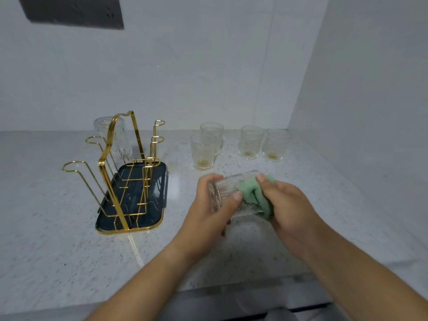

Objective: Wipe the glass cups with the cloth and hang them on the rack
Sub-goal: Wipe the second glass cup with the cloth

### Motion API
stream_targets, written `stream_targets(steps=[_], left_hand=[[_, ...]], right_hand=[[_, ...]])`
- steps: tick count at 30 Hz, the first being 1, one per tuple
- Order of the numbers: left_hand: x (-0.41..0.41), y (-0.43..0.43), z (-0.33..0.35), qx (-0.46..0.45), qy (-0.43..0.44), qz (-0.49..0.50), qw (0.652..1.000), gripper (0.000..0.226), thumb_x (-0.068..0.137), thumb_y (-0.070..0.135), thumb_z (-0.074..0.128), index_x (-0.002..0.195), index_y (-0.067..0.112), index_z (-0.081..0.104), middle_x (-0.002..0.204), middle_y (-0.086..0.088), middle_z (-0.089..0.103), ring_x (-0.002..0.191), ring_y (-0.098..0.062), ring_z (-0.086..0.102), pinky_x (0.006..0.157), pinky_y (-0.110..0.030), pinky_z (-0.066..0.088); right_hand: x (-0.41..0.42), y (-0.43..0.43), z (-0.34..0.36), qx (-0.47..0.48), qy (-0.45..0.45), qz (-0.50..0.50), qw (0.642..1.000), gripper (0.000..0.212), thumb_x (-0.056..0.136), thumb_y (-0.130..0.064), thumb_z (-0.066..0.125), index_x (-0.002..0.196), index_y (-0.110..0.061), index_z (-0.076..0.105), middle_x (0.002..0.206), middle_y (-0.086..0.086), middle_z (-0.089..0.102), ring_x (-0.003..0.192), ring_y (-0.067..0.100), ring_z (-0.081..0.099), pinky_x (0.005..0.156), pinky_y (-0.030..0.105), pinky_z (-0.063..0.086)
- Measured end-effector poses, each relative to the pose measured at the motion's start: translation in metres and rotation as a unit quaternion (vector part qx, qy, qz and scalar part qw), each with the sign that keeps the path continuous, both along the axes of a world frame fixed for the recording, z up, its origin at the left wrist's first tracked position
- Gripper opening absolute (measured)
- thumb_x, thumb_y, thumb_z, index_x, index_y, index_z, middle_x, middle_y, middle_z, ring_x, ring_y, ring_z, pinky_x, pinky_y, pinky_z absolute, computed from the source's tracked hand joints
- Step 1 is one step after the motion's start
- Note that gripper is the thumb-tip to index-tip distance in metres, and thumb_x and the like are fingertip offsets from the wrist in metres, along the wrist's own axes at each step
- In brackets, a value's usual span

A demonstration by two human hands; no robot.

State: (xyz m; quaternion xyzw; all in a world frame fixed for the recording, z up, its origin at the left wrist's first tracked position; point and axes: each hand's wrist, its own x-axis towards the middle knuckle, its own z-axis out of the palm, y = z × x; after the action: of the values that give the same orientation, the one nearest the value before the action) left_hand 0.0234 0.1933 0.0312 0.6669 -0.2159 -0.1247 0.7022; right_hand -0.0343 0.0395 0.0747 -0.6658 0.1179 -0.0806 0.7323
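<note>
My left hand (209, 212) grips a ribbed glass cup (228, 185) by its base, tilted on its side above the counter. My right hand (287, 205) holds a green cloth (256, 195) that is stuffed into the cup's mouth. Several more glass cups stand upright at the back of the counter, the nearest one (203, 151) just beyond my hands and another (251, 142) to its right. The gold wire rack (120, 163) stands on a dark tray (159, 181) to the left. One cup (115, 137) hangs upside down on a far peg.
The speckled white counter (58, 228) ends at a front edge near the bottom of the view. White walls close the back and the right side. A dark socket panel (71, 10) is on the back wall at upper left.
</note>
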Motion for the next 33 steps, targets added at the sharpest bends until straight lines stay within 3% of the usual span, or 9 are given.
stream_targets(steps=[3, 5, 9, 14, 17, 20, 25, 29, 33], left_hand=[[0.001, 0.007, 0.004, 0.008, -0.123, 0.085, 0.989, 0.021, 0.097, 0.040, 0.061, 0.112, 0.030, 0.050, 0.087, 0.016, 0.068, 0.070, 0.004, 0.061, 0.062, -0.017, 0.048], [0.000, 0.008, 0.013, -0.013, -0.086, 0.106, 0.991, 0.010, 0.103, 0.036, 0.056, 0.103, 0.027, 0.052, 0.078, 0.015, 0.064, 0.066, -0.004, 0.058, 0.056, -0.019, 0.045], [0.005, 0.010, 0.028, -0.067, 0.157, 0.065, 0.983, 0.046, 0.105, 0.053, 0.046, 0.098, 0.010, 0.059, 0.058, 0.001, 0.051, 0.042, -0.012, 0.041, 0.037, -0.021, 0.027], [0.014, 0.026, 0.042, -0.101, 0.448, -0.080, 0.885, 0.057, 0.093, 0.065, 0.056, 0.080, 0.011, 0.068, 0.061, -0.004, 0.052, 0.033, -0.007, 0.038, 0.030, -0.011, 0.018], [0.009, 0.028, 0.040, -0.055, 0.354, -0.110, 0.927, 0.062, 0.093, 0.072, 0.050, 0.093, 0.015, 0.073, 0.072, -0.008, 0.062, 0.040, -0.011, 0.044, 0.032, -0.016, 0.029], [-0.005, 0.020, 0.032, -0.033, 0.118, -0.021, 0.992, 0.056, 0.087, 0.067, 0.063, 0.123, 0.024, 0.055, 0.091, -0.002, 0.067, 0.061, -0.011, 0.061, 0.051, -0.026, 0.050], [-0.004, 0.017, 0.019, -0.002, -0.080, 0.102, 0.992, 0.047, 0.082, 0.064, 0.056, 0.114, 0.030, 0.052, 0.084, 0.021, 0.067, 0.072, 0.001, 0.062, 0.060, -0.020, 0.051], [0.003, 0.015, 0.033, -0.066, 0.159, 0.049, 0.984, 0.061, 0.095, 0.066, 0.052, 0.106, 0.006, 0.063, 0.063, 0.002, 0.056, 0.046, -0.012, 0.044, 0.038, -0.022, 0.031], [0.014, 0.026, 0.043, -0.079, 0.448, -0.099, 0.885, 0.063, 0.090, 0.069, 0.059, 0.079, 0.008, 0.070, 0.065, -0.004, 0.049, 0.033, -0.006, 0.038, 0.029, -0.011, 0.022]], right_hand=[[0.000, 0.011, 0.013, -0.038, -0.008, 0.031, 0.999, 0.041, 0.105, -0.036, 0.051, 0.100, -0.006, 0.078, 0.099, 0.020, 0.078, 0.096, 0.037, 0.075, 0.097, 0.056, 0.056], [-0.001, 0.015, 0.015, -0.093, -0.030, 0.045, 0.994, 0.041, 0.106, -0.036, 0.048, 0.099, -0.008, 0.078, 0.094, 0.012, 0.080, 0.091, 0.029, 0.077, 0.089, 0.046, 0.060], [-0.008, 0.024, 0.013, -0.234, -0.098, 0.056, 0.966, 0.026, 0.105, -0.025, 0.051, 0.086, -0.022, 0.069, 0.070, -0.015, 0.071, 0.064, 0.001, 0.064, 0.061, 0.016, 0.049], [-0.010, 0.019, -0.002, -0.315, -0.141, 0.087, 0.935, 0.017, 0.098, -0.031, 0.055, 0.097, -0.018, 0.067, 0.086, 0.004, 0.069, 0.079, 0.023, 0.065, 0.071, 0.035, 0.053], [-0.010, 0.014, 0.003, -0.294, -0.124, 0.067, 0.945, 0.021, 0.104, -0.029, 0.054, 0.091, -0.020, 0.069, 0.078, 0.003, 0.068, 0.068, 0.012, 0.062, 0.062, 0.024, 0.050], [-0.005, 0.015, 0.013, -0.154, -0.100, 0.020, 0.983, 0.033, 0.105, -0.025, 0.049, 0.083, -0.016, 0.072, 0.066, -0.009, 0.071, 0.061, -0.001, 0.064, 0.057, 0.011, 0.047], [-0.003, 0.021, 0.021, -0.065, -0.059, 0.080, 0.993, 0.036, 0.105, -0.030, 0.049, 0.094, -0.010, 0.077, 0.082, 0.003, 0.079, 0.071, 0.008, 0.074, 0.060, 0.016, 0.054], [-0.012, 0.025, 0.015, -0.228, -0.105, 0.066, 0.966, 0.023, 0.104, -0.027, 0.053, 0.091, -0.022, 0.071, 0.069, -0.014, 0.071, 0.059, 0.000, 0.061, 0.058, 0.013, 0.046], [-0.016, 0.016, 0.000, -0.390, -0.156, 0.084, 0.904, 0.019, 0.097, -0.043, 0.056, 0.091, -0.027, 0.064, 0.084, -0.001, 0.064, 0.072, 0.014, 0.057, 0.067, 0.027, 0.046]])
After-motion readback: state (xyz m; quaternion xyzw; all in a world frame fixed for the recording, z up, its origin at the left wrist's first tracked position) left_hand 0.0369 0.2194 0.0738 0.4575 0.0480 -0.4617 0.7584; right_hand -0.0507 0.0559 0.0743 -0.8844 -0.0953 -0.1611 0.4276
